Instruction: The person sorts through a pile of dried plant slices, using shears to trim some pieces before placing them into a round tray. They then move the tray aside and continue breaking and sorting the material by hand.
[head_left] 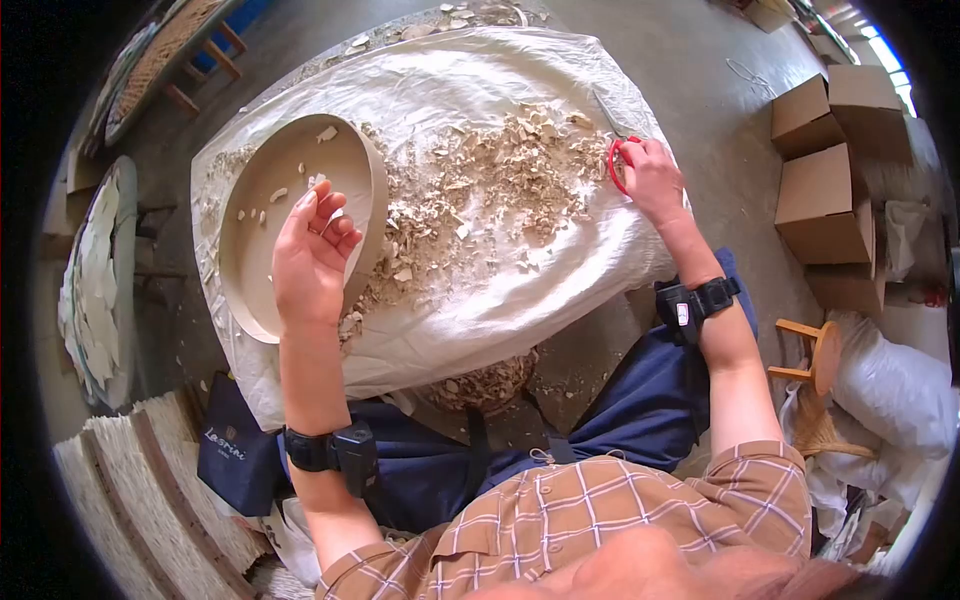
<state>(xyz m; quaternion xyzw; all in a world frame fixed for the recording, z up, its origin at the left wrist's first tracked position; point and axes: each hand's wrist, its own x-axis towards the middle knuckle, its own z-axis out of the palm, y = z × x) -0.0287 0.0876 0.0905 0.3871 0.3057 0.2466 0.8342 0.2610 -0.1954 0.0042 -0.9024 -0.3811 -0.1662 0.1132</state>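
Over a round, shallow tray (377, 180) at the left of the cloth-covered table, my left hand (318, 255) is raised palm up with its fingers curled. A small pale piece (319, 181) shows at its fingertips. Several pale chips lie in the tray. My right hand (655, 180) is closed on red-handled scissors (615, 165) at the table's right edge, the blades pointing away from me. Between the hands, a wide heap of pale, dry pieces (520, 165) is spread on the white cloth (480, 330).
A basket of similar pieces (485, 385) stands below the table's near edge. Cardboard boxes (820, 205), a wooden stool (825, 358) and plastic bags (890, 385) are at the right. A dark bag (235, 445) and a round tray of pale sheets (100, 280) are at the left.
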